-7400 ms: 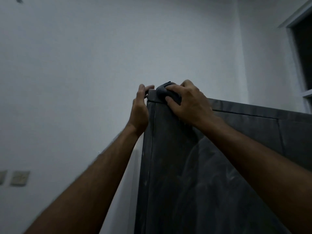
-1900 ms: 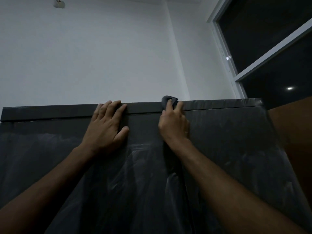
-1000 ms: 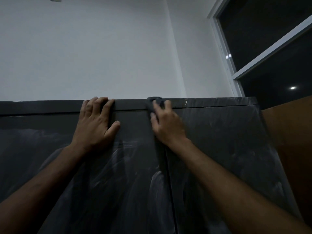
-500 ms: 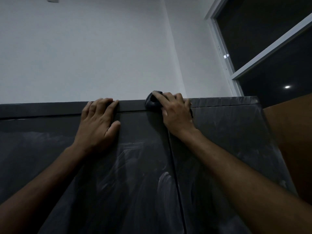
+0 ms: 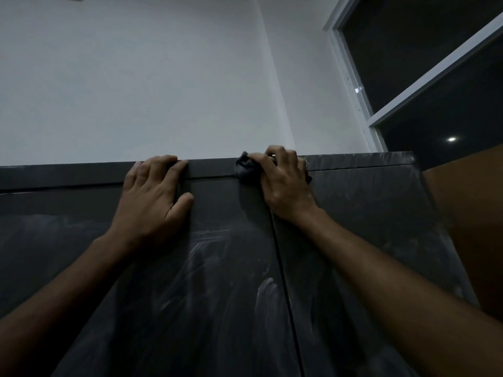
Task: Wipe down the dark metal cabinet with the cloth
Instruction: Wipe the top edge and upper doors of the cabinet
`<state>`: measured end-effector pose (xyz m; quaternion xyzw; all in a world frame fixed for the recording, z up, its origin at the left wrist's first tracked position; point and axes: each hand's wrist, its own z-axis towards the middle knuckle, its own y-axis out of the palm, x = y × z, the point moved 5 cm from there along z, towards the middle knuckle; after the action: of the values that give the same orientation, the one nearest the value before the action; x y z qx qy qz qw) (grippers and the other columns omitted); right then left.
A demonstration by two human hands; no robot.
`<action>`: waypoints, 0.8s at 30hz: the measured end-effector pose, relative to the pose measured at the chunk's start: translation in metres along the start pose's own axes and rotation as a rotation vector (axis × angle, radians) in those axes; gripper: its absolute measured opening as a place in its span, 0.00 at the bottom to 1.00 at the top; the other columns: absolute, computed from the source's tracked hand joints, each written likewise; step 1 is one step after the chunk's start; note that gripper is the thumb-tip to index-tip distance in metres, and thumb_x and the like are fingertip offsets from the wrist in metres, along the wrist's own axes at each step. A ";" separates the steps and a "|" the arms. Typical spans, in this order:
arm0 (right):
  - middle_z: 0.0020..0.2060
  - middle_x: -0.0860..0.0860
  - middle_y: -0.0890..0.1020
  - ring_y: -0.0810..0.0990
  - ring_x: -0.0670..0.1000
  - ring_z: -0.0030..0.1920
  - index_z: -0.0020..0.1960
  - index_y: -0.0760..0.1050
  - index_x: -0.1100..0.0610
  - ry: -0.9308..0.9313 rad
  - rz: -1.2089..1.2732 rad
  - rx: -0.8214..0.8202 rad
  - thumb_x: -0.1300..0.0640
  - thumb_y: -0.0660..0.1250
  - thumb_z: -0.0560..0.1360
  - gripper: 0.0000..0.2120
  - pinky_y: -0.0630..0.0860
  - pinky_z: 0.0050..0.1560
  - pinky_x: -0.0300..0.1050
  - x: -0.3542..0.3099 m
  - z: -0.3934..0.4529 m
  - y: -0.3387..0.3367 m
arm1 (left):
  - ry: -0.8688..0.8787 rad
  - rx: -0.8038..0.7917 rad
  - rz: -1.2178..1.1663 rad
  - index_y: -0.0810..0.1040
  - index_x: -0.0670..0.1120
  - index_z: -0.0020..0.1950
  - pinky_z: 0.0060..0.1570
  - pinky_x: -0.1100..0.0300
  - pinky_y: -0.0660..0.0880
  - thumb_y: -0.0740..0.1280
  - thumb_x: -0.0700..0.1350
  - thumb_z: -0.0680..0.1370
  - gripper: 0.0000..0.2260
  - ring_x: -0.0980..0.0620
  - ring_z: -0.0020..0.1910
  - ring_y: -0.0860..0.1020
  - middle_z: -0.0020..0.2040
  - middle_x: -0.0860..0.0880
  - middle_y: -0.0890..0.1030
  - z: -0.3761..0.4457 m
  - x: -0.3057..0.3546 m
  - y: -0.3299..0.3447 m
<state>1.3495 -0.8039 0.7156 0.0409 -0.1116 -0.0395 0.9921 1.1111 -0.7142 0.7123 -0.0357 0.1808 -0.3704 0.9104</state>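
We see the cloth [image 5: 245,170], a small dark bundle, pressed against the top front edge of the dark metal cabinet [image 5: 353,213], just above the seam between the two doors. The right hand [image 5: 285,183] lies over it with fingers curled and closed on the cloth; a part of the bundle sticks out to the left of the fingers. The left hand [image 5: 155,197] rests flat on the left door, near the right hand but not touching it, with fingers together reaching up on the top band and the thumb spread to the side. It holds nothing. The door fronts show pale dusty streaks and smears, strongest near the seam lower down. Behind the cabinet stands a white wall [image 5: 136,91], and at the upper right a window [image 5: 435,77] with white frame shows darkness and one small light
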 end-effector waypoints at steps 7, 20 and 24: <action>0.62 0.53 0.79 0.76 0.57 0.59 0.74 0.71 0.55 -0.304 0.123 -0.167 0.56 0.71 0.76 0.27 0.71 0.57 0.54 0.008 -0.029 -0.016 | 0.211 -0.026 0.032 0.72 0.44 0.77 0.76 0.38 0.61 0.59 0.61 0.73 0.36 0.35 0.73 0.68 0.73 0.38 0.71 0.009 0.080 0.007; 0.60 0.52 0.77 0.73 0.54 0.61 0.64 0.74 0.54 0.001 0.198 -0.037 0.33 0.70 0.71 0.32 0.70 0.57 0.52 0.155 -0.048 -0.066 | 0.219 0.025 0.210 0.72 0.44 0.78 0.50 0.43 0.78 0.72 0.41 0.78 0.28 0.34 0.51 0.78 0.63 0.36 0.78 0.049 0.167 0.059; 0.58 0.53 0.77 0.73 0.56 0.59 0.62 0.74 0.55 0.265 0.161 0.044 0.39 0.65 0.78 0.22 0.72 0.58 0.55 0.226 -0.070 -0.081 | -0.007 0.138 0.254 0.74 0.44 0.77 0.51 0.39 0.74 0.66 0.38 0.79 0.25 0.31 0.52 0.76 0.63 0.33 0.76 0.082 0.174 0.058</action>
<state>1.5795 -0.8992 0.6895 0.0585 0.0163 0.0482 0.9970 1.2935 -0.7970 0.7243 0.0489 0.1550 -0.2634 0.9509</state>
